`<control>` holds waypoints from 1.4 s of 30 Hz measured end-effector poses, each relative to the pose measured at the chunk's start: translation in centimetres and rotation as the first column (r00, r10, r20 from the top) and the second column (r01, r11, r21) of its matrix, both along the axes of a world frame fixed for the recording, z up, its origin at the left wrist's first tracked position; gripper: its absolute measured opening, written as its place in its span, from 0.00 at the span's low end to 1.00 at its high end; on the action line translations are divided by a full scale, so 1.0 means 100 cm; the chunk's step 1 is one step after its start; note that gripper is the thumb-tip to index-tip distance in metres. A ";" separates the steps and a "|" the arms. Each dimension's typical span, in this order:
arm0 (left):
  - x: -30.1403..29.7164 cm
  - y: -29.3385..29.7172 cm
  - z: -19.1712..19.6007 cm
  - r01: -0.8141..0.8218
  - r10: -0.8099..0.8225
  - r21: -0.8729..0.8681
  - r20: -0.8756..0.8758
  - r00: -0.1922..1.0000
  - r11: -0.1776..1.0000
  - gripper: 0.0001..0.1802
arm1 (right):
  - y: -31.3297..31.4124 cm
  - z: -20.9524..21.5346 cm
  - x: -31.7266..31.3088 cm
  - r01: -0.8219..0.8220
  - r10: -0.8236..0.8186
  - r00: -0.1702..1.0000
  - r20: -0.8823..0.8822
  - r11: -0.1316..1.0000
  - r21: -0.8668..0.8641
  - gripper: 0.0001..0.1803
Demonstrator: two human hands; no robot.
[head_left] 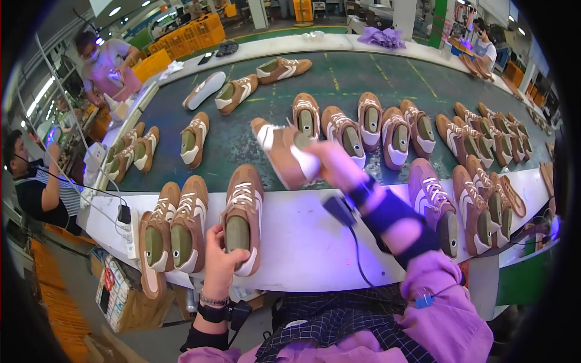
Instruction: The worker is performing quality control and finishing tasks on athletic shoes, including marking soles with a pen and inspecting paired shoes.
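My left hand [221, 257] is closed around the heel of a brown sneaker [243, 193] with white laces and an olive shoe last inside. That sneaker stands on the white bench, toe pointing away. In my right hand [336, 163] a second brown sneaker [279, 145] is gripped by its white heel and held tilted at the edge of the green belt, slightly smeared by motion. Two more brown sneakers [190, 209] stand on the bench left of my left hand, beside a loose tan sole [152, 283]. Right of my right forearm stands another sneaker [428, 187], tinted purple.
On the green belt [242, 145] stand several brown sneakers [396, 136], with more grouped at the right. One shoe [206, 89] lies on its side. Black cables cross the white bench [308, 242]. People work at the left and far right; orange crates [187, 42] stand behind.
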State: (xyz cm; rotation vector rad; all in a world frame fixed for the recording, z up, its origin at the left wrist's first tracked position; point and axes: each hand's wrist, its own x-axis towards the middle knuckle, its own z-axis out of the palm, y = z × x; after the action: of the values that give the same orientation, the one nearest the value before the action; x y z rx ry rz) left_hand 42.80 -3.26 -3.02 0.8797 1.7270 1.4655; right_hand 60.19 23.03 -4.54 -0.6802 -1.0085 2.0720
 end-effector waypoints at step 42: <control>-0.124 -0.024 0.025 -0.056 0.019 -0.152 -0.238 0.971 0.987 0.31 | -0.135 0.032 0.150 -0.254 -0.472 0.528 0.706 0.705 0.662 0.28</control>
State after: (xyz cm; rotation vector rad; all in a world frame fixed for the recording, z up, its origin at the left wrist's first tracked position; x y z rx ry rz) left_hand 30.37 -5.70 -0.56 0.9723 2.0142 1.2673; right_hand 75.17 9.51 -1.38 -1.3210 -2.0882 0.9094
